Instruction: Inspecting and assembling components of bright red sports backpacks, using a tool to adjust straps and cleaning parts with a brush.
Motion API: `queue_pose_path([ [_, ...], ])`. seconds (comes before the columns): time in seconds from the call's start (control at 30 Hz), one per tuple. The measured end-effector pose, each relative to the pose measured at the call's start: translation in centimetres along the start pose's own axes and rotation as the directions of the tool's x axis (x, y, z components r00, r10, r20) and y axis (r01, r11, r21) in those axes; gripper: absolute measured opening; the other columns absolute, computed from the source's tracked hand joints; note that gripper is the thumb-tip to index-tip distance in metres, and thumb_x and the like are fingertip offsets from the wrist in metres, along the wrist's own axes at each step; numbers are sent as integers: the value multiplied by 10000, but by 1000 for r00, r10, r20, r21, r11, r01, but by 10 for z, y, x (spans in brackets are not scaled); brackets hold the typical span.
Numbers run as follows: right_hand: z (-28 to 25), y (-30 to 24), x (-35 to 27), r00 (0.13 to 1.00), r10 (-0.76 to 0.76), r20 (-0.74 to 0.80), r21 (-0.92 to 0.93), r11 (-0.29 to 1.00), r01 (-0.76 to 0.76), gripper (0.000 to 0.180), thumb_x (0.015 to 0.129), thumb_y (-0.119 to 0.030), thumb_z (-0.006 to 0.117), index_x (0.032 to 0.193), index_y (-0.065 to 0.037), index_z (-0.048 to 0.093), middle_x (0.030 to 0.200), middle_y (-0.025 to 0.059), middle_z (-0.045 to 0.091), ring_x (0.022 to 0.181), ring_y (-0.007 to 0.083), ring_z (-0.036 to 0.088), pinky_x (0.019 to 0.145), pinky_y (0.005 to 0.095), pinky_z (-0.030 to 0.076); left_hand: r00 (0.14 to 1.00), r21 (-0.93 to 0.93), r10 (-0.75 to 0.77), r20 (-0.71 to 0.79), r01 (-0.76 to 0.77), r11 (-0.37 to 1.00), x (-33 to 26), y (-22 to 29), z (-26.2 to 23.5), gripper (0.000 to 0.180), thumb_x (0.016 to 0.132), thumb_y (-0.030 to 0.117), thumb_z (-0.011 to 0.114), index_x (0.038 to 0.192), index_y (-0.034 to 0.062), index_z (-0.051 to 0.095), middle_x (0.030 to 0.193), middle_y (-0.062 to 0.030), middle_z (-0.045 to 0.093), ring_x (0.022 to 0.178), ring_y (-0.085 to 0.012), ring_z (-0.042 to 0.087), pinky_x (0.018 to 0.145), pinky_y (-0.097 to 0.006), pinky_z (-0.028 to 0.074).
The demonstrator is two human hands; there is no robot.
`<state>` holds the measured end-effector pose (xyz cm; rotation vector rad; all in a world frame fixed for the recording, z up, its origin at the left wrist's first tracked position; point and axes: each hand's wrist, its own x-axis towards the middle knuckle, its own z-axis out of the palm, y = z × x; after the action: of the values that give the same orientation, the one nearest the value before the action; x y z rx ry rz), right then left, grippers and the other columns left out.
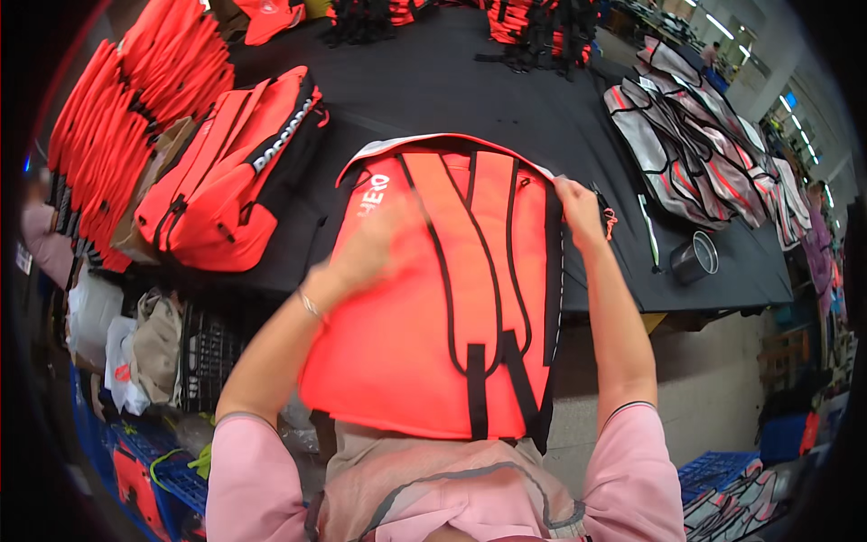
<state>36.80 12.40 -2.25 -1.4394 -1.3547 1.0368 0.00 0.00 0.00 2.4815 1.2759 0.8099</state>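
Currently in hand: one bright orange fabric backpack with black straps and black trim (pixel 452 298), back panel up, its top resting on the edge of the black-covered work table (pixel 433 81) and its bottom hanging toward the person's lap.

- Left hand (pixel 375 244): blurred, lying on the upper left of the panel; whether it pinches the fabric cannot be told.
- Right hand (pixel 578 212): fingers closed on the top right corner, by the small orange zip pull (pixel 610 221).
- Finished-looking stock: one filled orange and black backpack lying on its side (pixel 230 176) on the table, just left; a leaning stack of flat orange bags (pixel 126 126) further left.
- Other goods: grey and orange flat pieces fanned out (pixel 704 149), a dark metal cup (pixel 694 257), a white pen-like stick (pixel 648 228).

Judgement: this bag appears mid-handling, not yet set with the others.
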Motion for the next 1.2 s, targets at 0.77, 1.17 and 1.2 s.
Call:
queue_pose_path([
  [0.77, 56, -105, -36, 561, -804, -196, -550, 564, 616, 286, 748, 95, 583, 1027, 30, 581, 915, 186, 556, 814, 399, 612, 662, 439, 528, 946, 38, 319, 49, -321, 946, 220, 46, -29, 498, 665, 16, 705, 1142, 21, 562, 1084, -154, 608, 1017, -348, 623, 840, -392, 534],
  [1.17, 35, -89, -168, 584, -773, 247, -32, 596, 802, 515, 608, 162, 608, 1106, 30, 625, 971, 159, 641, 886, 320, 663, 707, 368, 561, 882, -259, 305, 359, -219, 941, 66, 109, -65, 171, 694, 51, 691, 839, -15, 629, 771, -183, 628, 745, -388, 635, 639, -437, 496],
  [1.2, 31, -91, -179, 616, -706, 350, 61, 674, 737, 419, 650, 148, 629, 1048, 20, 654, 939, 148, 661, 854, 298, 672, 712, 353, 560, 857, -356, 314, 409, -167, 919, 54, 114, -65, 144, 732, 76, 694, 796, -14, 603, 734, -186, 601, 733, -393, 618, 621, -443, 476],
])
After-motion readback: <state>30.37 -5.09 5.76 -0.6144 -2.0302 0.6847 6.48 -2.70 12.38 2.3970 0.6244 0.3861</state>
